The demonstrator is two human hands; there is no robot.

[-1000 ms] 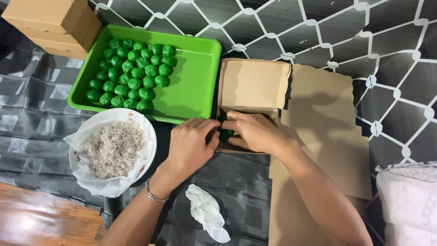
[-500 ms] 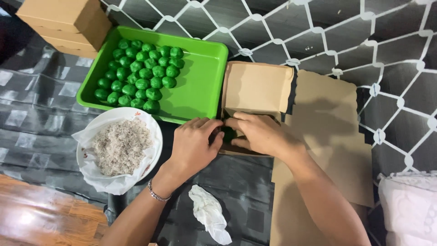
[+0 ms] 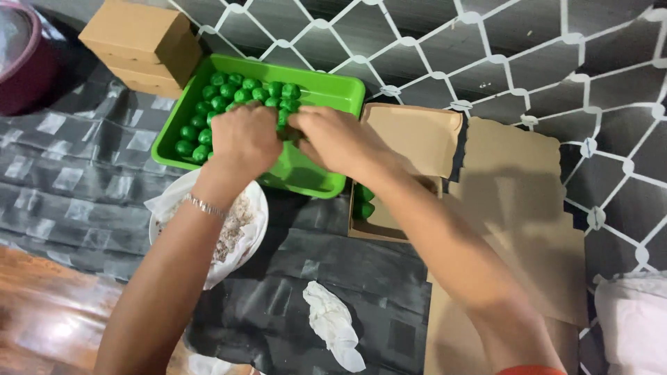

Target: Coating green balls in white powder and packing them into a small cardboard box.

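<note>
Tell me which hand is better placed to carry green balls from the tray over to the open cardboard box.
Right, probably. Both the left hand and right hand are over the green balls in the green tray, but the cardboard box sits on the right hand's side.

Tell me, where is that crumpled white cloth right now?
In the head view, the crumpled white cloth lies low in the middle on the dark sheet, between the person's forearms, below the open cardboard box and right of the white bowl.

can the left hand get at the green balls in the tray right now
Probably yes. The left hand is already over the green tray, on the green balls, with nothing between them. The right hand is beside it, not blocking.
</note>
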